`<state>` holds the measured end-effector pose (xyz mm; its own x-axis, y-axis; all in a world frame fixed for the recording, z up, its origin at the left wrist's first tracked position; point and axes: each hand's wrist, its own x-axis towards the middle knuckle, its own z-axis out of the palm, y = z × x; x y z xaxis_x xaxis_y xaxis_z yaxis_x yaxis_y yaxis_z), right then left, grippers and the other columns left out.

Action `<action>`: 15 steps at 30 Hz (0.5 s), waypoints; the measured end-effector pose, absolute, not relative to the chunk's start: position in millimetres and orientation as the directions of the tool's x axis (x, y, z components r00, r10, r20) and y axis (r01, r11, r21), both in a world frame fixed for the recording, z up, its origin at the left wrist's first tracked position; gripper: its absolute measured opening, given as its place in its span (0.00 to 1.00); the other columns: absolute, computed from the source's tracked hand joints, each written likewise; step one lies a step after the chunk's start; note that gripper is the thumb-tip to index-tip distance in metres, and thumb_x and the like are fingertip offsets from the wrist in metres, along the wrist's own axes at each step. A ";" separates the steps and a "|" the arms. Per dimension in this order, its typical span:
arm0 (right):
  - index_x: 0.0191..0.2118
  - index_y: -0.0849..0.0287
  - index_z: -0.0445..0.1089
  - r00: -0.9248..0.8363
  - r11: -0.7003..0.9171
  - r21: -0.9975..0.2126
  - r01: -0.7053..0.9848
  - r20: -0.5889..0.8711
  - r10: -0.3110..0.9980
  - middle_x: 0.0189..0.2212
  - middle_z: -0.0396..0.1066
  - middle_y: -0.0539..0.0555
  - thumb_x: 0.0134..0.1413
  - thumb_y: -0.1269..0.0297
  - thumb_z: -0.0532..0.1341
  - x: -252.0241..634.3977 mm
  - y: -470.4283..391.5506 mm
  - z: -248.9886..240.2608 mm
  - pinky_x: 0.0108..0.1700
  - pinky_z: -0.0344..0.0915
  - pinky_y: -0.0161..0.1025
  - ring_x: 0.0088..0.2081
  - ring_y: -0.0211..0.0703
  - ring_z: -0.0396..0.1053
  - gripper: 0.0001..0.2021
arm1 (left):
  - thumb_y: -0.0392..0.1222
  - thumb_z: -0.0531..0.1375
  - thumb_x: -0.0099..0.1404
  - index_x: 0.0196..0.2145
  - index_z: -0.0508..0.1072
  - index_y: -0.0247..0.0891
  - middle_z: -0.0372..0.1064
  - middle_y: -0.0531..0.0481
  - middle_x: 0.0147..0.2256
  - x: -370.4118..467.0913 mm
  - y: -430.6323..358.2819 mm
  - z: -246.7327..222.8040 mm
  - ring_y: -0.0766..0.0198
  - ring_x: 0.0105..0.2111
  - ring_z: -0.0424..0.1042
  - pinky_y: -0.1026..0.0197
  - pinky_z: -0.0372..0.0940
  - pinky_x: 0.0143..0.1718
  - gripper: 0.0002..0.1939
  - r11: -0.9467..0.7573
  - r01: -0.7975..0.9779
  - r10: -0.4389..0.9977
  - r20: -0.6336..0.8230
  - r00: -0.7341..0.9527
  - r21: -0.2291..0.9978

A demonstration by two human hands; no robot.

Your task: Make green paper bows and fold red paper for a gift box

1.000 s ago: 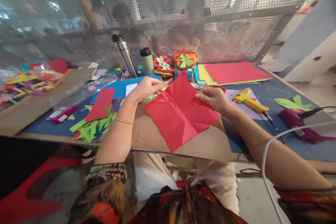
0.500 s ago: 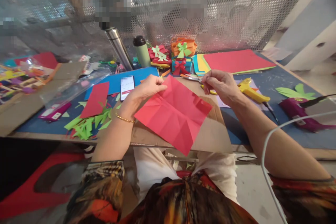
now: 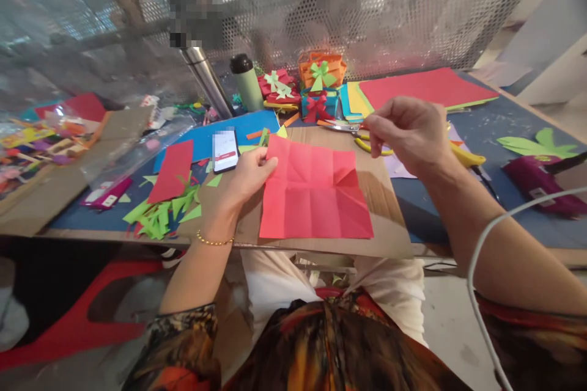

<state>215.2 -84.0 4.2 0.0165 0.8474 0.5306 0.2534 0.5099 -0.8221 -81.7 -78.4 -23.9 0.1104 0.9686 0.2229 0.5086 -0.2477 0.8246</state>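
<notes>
A creased red paper square (image 3: pixel 316 195) lies over the brown cardboard (image 3: pixel 389 220) in front of me. My left hand (image 3: pixel 252 174) pinches its left edge near the upper corner. To the upper right, my right hand (image 3: pixel 403 134) is raised with its fingers curled together; whether anything is between the fingertips is too small to make out. Just beyond and below those fingers lie scissors (image 3: pixel 373 145) with yellow handles. A phone (image 3: pixel 224 151) with a lit screen rests left of the paper.
Green paper scraps (image 3: pixel 160 214) and a red strip (image 3: pixel 171 171) lie at left. Behind stand a steel flask (image 3: pixel 208 82), a green bottle (image 3: pixel 247 85) and small paper boxes (image 3: pixel 321 82). Red sheets (image 3: pixel 426 91), a yellow glue gun (image 3: pixel 468 156) and a white cable (image 3: pixel 477 256) are at right.
The red paper has turned from a diamond to a squarer position and looks flatter. My right hand has risen and moved right. My left hand has shifted slightly left and down.
</notes>
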 end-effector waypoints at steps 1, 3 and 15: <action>0.25 0.54 0.69 0.042 0.522 -0.813 0.257 0.549 0.835 0.15 0.67 0.47 0.56 0.66 0.67 214.3 -85.3 4.3 0.23 0.63 0.38 0.16 0.34 0.64 0.11 | 0.36 0.60 0.59 0.21 0.63 0.40 0.57 0.56 0.22 -80.3 -79.3 -25.4 0.66 0.25 0.54 0.63 0.46 0.26 0.12 -0.249 0.519 0.968 0.223 0.113 0.818; 0.25 0.54 0.69 0.055 0.537 -0.808 0.242 0.564 0.824 0.14 0.67 0.47 0.53 0.71 0.63 211.8 -89.9 4.5 0.23 0.62 0.38 0.16 0.34 0.63 0.08 | 0.34 0.60 0.60 0.20 0.59 0.41 0.54 0.57 0.22 -76.9 -79.9 -27.3 0.66 0.25 0.51 0.61 0.44 0.27 0.15 -0.255 0.543 0.967 0.225 0.122 0.800; 0.28 0.55 0.72 -0.067 0.410 -0.838 0.360 0.415 0.907 0.18 0.71 0.47 0.56 0.57 0.67 225.4 -117.1 -28.9 0.21 0.64 0.34 0.18 0.34 0.68 0.10 | 0.42 0.66 0.64 0.30 0.66 0.42 0.64 0.55 0.24 -70.0 -95.5 -26.3 0.63 0.24 0.60 0.59 0.51 0.28 0.10 -0.216 0.829 0.956 0.286 0.071 0.516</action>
<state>225.4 -117.1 -28.9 -0.0672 0.9074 0.4149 0.3602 0.4099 -0.8380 -70.0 -95.5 -26.3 0.0711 0.9556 0.2860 0.8291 -0.2160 0.5158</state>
